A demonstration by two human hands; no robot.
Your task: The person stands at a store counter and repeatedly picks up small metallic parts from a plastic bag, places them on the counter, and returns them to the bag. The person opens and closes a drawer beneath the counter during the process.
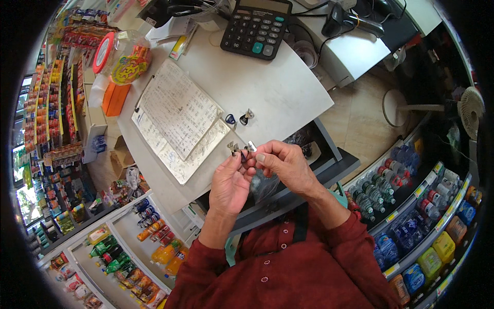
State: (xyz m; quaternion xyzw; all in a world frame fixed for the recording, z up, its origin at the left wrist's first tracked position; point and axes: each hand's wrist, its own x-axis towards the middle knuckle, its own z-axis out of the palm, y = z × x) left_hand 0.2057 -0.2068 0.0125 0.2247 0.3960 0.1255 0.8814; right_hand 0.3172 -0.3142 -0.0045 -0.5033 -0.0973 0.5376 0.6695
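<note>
Small dark clips with silvery metal parts (232, 146), perhaps binder clips, are held between the fingertips of my left hand (232, 185). My right hand (286, 164) pinches a shiny metal piece (251, 146) right beside them, the fingertips of both hands nearly meeting above the counter's edge. On the white counter (285, 89), just beyond my hands, lie a small blue object (230, 119) and a black clip with a metal part (246, 116). Handwritten sheets (177, 112) rest on a clipboard to the left.
A black calculator (254, 29) and a clear jar with a red lid (123, 56) stand on the counter. Below my hands a drawer (324, 154) is pulled out. A barcode scanner (353, 23) lies at the upper right; shelves of bottles (370, 193) flank both sides.
</note>
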